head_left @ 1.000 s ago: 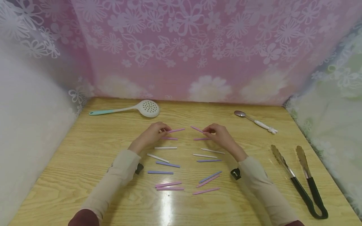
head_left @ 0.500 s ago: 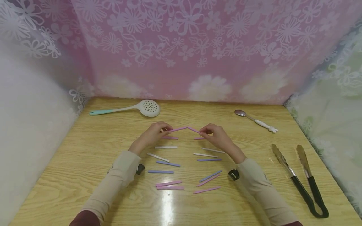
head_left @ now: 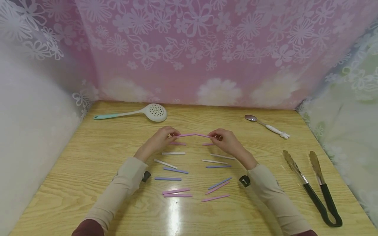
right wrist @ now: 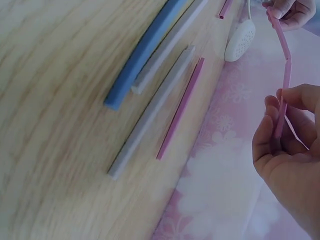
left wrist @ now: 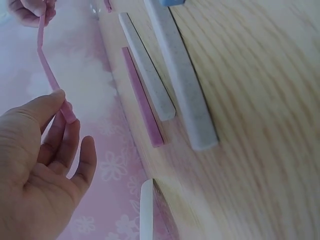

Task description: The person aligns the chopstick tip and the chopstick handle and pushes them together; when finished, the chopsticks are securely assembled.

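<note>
Two slim pink sticks meet end to end above the table in the head view, forming a shallow peak. My left hand [head_left: 159, 139] pinches the outer end of the left pink stick [head_left: 187, 134] between thumb and fingers. The right pink stick [head_left: 202, 135] is pinched the same way by my right hand [head_left: 228, 142]. In the right wrist view, the sticks touch at a slightly bent joint. Below the hands lie two loose columns of sticks: a pink one [left wrist: 142, 100] and white ones [right wrist: 150, 115] nearest, then blue-violet ones [head_left: 168, 179] and more pink ones [head_left: 178, 196].
A skimmer [head_left: 155, 112] with a mint handle lies at the back left of the wooden table [head_left: 73, 170]. At the back right is a spoon [head_left: 273, 129] with a white handle. Black-handled tongs [head_left: 316, 196] lie spread at the right. A floral curtain [head_left: 189, 52] hangs behind.
The two held pink sticks came together from a gap until their tips met, as my right hand moved left. Their angle has since flattened slightly. The sticks on the table stayed put.
</note>
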Motion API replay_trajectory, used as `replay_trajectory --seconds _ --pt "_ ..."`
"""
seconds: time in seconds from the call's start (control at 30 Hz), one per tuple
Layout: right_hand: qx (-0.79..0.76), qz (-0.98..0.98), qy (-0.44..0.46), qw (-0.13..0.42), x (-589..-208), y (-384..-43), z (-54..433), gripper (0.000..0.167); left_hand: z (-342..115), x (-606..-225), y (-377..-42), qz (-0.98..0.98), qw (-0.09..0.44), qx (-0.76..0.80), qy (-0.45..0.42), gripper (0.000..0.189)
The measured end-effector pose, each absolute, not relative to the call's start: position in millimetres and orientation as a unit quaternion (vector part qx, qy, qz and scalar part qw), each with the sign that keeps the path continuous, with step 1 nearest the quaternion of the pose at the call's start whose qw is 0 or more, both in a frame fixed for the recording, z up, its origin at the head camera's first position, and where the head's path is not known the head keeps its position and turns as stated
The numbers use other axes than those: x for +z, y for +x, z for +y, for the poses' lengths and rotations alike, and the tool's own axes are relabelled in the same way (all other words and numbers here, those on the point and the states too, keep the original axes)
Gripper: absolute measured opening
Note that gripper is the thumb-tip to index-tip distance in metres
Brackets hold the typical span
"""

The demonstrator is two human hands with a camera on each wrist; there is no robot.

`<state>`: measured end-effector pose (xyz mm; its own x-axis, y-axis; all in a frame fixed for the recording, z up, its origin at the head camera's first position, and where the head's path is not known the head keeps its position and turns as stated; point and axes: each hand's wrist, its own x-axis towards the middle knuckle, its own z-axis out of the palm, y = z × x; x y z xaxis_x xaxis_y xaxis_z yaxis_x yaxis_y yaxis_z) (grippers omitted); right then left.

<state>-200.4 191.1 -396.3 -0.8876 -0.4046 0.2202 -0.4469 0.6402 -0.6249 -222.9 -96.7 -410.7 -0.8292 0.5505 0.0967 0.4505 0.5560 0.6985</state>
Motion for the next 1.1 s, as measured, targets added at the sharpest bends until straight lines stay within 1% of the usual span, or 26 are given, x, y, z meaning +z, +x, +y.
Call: replay_trajectory --seconds 0.2,0.4,0.53,0.7,0.9,1.1 --pt "0.358 -0.903 0.236 0.018 -397 -200 189 0.015 -95 -409 -221 0.877 0.07 0.377 0.291 0.021" --pt "0.367 -0.893 0.258 0.037 -400 -199 188 0.013 -94 -411 -221 0.872 0.068 0.381 0.299 0.02" --pt "0.376 -0.885 0.27 0.043 -400 -197 188 0.013 -92 -410 -220 0.87 0.066 0.374 0.315 0.024" --pt "0.388 -0.876 0.282 0.044 -398 -195 187 0.011 -90 -409 -217 0.864 0.045 0.371 0.336 0.027" --pt "0.396 -0.866 0.302 0.055 -395 -190 184 0.01 -88 -410 -214 0.859 0.016 0.38 0.343 0.027" --pt "0.405 -0.86 0.302 0.068 -394 -186 182 0.009 -86 -408 -209 0.852 -0.01 0.395 0.344 0.025"
